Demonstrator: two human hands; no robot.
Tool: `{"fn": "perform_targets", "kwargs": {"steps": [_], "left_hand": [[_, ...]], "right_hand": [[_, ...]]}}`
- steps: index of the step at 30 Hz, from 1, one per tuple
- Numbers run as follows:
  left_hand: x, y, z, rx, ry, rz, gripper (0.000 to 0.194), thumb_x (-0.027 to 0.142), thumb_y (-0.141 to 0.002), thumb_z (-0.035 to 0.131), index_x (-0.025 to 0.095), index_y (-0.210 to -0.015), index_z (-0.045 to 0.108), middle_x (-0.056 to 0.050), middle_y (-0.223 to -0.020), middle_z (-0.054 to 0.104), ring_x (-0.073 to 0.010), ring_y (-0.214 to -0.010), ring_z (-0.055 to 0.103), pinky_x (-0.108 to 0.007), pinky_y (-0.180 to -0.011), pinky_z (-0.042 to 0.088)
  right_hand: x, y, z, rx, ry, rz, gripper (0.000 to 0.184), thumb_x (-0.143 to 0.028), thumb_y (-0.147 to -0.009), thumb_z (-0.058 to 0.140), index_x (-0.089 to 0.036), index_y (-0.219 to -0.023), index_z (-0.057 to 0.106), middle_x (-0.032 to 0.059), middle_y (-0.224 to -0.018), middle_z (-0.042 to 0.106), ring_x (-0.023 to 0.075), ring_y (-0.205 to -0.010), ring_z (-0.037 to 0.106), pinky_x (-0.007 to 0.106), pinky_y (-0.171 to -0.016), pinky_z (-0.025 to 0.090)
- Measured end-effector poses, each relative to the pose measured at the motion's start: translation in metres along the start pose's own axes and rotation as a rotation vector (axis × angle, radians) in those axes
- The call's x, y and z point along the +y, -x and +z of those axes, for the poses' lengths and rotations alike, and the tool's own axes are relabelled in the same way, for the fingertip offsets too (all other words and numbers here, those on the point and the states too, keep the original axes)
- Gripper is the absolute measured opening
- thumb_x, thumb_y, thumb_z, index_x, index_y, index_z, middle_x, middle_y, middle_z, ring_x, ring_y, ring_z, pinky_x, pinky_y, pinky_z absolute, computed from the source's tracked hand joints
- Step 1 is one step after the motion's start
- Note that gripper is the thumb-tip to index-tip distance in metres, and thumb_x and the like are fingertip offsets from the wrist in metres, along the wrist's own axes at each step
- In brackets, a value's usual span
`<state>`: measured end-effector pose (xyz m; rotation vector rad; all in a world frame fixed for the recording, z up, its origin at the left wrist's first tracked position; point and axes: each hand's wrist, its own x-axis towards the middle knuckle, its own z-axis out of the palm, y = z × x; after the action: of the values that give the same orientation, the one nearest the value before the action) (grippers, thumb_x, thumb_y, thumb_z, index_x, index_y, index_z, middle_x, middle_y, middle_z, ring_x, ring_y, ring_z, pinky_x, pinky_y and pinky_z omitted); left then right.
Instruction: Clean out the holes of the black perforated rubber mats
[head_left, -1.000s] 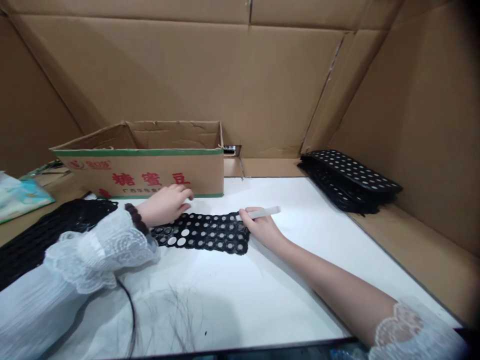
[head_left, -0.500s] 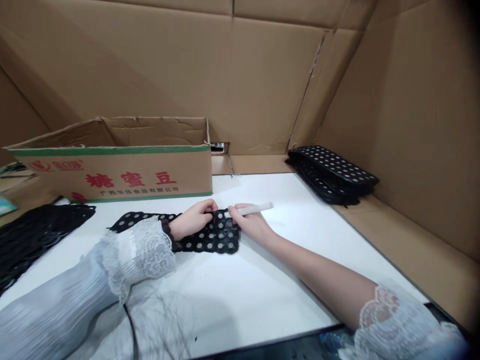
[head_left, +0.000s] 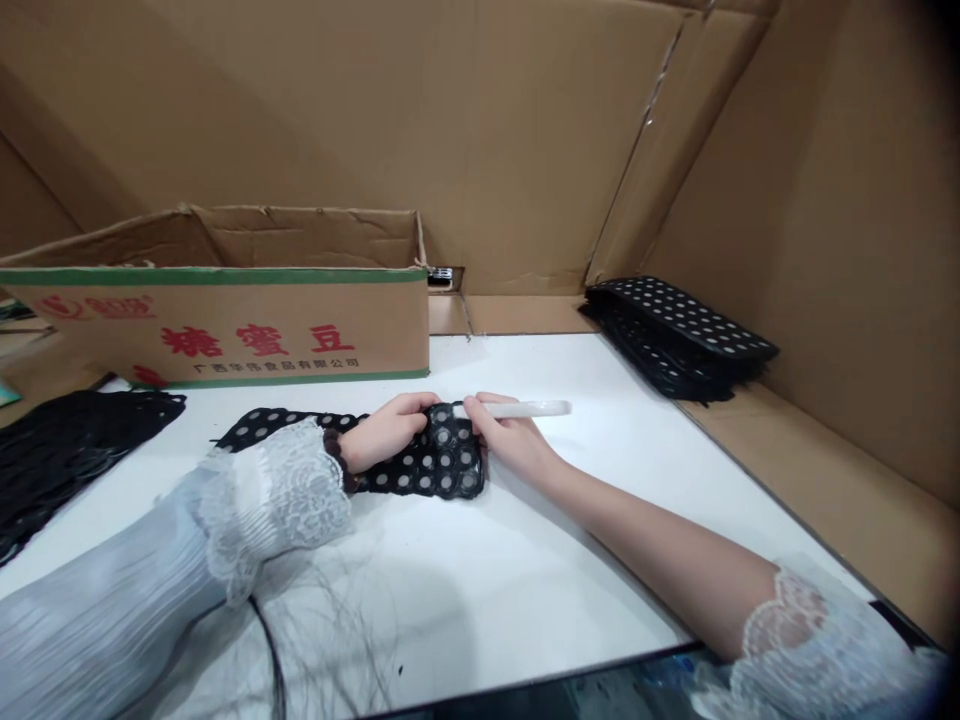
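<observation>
A black sheet full of round holes [head_left: 439, 465] lies flat on the white table [head_left: 525, 560]. My left hand [head_left: 386, 430] rests on it with fingers curled, pressing its top edge near the right end. My right hand [head_left: 506, 440] is closed around a white stick-like tool [head_left: 525, 409], whose tip meets the sheet's upper right corner right beside my left fingertips. The left part of the sheet is partly hidden under my lace sleeve.
A cardboard box with red characters [head_left: 225, 310] stands behind the sheet at the left. A stack of similar black perforated sheets [head_left: 675, 335] lies at the back right. More black sheets [head_left: 67, 450] are piled at the left. Cardboard walls enclose the table.
My left hand slid right along the sheet, from near its left end to its right end beside the tool. The right hand with the tool stayed at the corner.
</observation>
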<state>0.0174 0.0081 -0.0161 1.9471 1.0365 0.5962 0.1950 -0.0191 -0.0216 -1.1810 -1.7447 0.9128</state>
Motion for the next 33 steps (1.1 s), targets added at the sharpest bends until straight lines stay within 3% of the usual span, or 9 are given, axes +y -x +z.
{"fn": "perform_targets", "kwargs": {"steps": [8, 13, 17, 23, 33], "left_hand": [[0.0, 0.002, 0.0, 0.059, 0.004, -0.023, 0.018, 0.017, -0.063, 0.034, 0.016, -0.073, 0.049, 0.002, -0.073, 0.051, -0.0169, -0.076, 0.047, -0.028, -0.074, 0.038], [0.006, 0.002, -0.001, 0.077, -0.041, 0.015, 0.017, 0.021, -0.067, 0.033, 0.017, -0.075, 0.048, 0.002, -0.074, 0.051, -0.017, -0.079, 0.046, -0.028, -0.078, 0.036], [0.008, 0.002, -0.001, 0.088, -0.024, 0.037, 0.015, 0.022, -0.069, 0.034, 0.016, -0.073, 0.047, 0.002, -0.072, 0.049, -0.016, -0.077, 0.045, -0.027, -0.077, 0.035], [0.003, 0.002, 0.002, 0.031, 0.054, 0.032, 0.015, 0.028, -0.074, 0.041, 0.016, -0.078, 0.047, 0.001, -0.075, 0.05, -0.0153, -0.076, 0.046, -0.027, -0.075, 0.037], [-0.003, 0.001, 0.004, 0.073, -0.037, 0.052, 0.017, 0.032, -0.077, 0.041, 0.016, -0.078, 0.046, 0.001, -0.074, 0.049, -0.0145, -0.073, 0.046, -0.028, -0.071, 0.038]], "right_hand": [[-0.007, 0.002, -0.001, -0.04, -0.088, -0.022, 0.037, -0.043, -0.083, 0.029, -0.018, -0.056, 0.038, -0.0034, -0.054, 0.037, 0.0101, -0.053, 0.039, 0.023, -0.052, 0.031], [-0.005, 0.0, -0.001, -0.044, -0.013, -0.01, 0.034, -0.043, -0.081, 0.034, -0.019, -0.057, 0.034, -0.0044, -0.055, 0.034, 0.0097, -0.054, 0.037, 0.022, -0.051, 0.029], [0.001, -0.004, 0.0, 0.012, -0.009, 0.026, 0.028, -0.045, -0.078, 0.039, -0.019, -0.066, 0.04, -0.0048, -0.058, 0.041, 0.0103, -0.058, 0.042, 0.022, -0.054, 0.032], [-0.001, -0.004, -0.002, -0.048, -0.028, 0.02, 0.03, -0.045, -0.079, 0.036, -0.018, -0.073, 0.05, -0.0014, -0.07, 0.05, 0.0115, -0.065, 0.046, 0.023, -0.059, 0.035], [-0.004, -0.004, -0.005, -0.129, -0.042, 0.05, 0.024, -0.04, -0.078, 0.039, -0.019, -0.067, 0.043, -0.0056, -0.056, 0.038, 0.0086, -0.052, 0.038, 0.02, -0.05, 0.031]]}}
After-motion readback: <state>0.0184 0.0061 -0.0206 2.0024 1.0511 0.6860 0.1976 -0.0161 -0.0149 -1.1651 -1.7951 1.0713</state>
